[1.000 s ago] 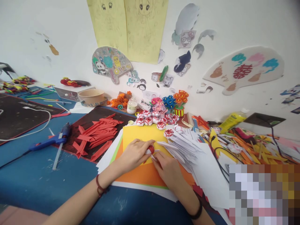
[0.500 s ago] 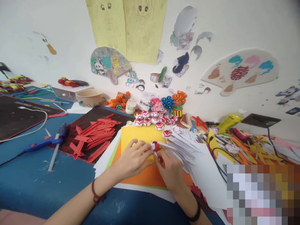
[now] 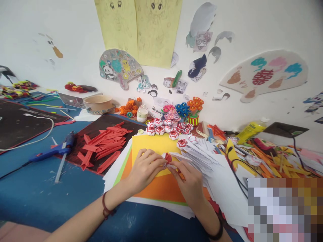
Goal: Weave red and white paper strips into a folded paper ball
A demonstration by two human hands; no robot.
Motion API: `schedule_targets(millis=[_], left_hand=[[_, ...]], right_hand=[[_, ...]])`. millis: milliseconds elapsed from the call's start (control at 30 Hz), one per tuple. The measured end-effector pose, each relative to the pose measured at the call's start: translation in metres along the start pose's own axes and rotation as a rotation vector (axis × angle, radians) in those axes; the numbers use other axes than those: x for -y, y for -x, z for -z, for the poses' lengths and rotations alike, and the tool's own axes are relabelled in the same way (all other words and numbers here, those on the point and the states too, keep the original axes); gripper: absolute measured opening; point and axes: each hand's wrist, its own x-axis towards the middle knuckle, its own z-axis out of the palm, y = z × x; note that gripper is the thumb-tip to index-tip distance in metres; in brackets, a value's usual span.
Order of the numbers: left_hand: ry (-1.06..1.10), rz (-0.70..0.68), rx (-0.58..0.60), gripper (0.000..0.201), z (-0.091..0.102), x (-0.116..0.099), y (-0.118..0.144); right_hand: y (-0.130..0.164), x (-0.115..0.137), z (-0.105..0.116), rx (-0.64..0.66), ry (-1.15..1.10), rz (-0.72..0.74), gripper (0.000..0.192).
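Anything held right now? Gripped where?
Small red-and-white paper piece, pinched at its sides between fingertips of left hand and right hand.

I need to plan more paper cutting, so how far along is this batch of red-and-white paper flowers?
Done: a cluster of finished flowers sits behind the yellow sheet. In hand: the left hand and right hand pinch one half-folded piece together. Left, judging by supplies: a large pile of red strips and a heap of white strips are unused, so probably well short of finished.
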Motion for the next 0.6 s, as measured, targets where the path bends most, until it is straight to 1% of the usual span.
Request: schedule_targets(millis=[167,367,600], left_hand=[[0.057,0.026,0.012,0.023,-0.0039,-0.0010,0.0031],[0.118,0.034,-0.004,0.022,-0.0036,-0.0014,0.0022],[0.108,0.035,0.015,0.023,-0.0036,-0.0005,0.0023]], right_hand=[[0.0017,-0.0038,-0.0006,0.025,0.058,0.006,0.022],[0.0006,-0.0053,0.0006,0.032,0.047,-0.003,0.023],[-0.0017,-0.0041,0.0037,0.036,0.007,-0.017,0.024]])
